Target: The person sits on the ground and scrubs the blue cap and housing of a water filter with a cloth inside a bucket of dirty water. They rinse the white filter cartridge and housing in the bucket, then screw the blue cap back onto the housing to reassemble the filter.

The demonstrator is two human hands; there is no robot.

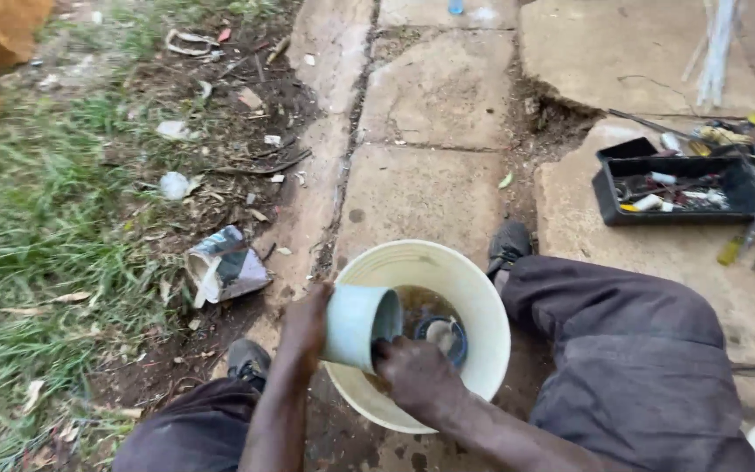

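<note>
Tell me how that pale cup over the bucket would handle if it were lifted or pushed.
The pale cup looks like rigid plastic, so probably stiff and light. It is held over the cream bucket of murky water by the left hand, with the right hand at its mouth, so likely wet and slippery. On its side, its round wall would probably roll.

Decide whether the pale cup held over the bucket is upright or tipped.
Tipped. The pale cup lies on its side over the cream bucket, mouth facing sideways toward the right hand, whose fingers reach inside.
</note>
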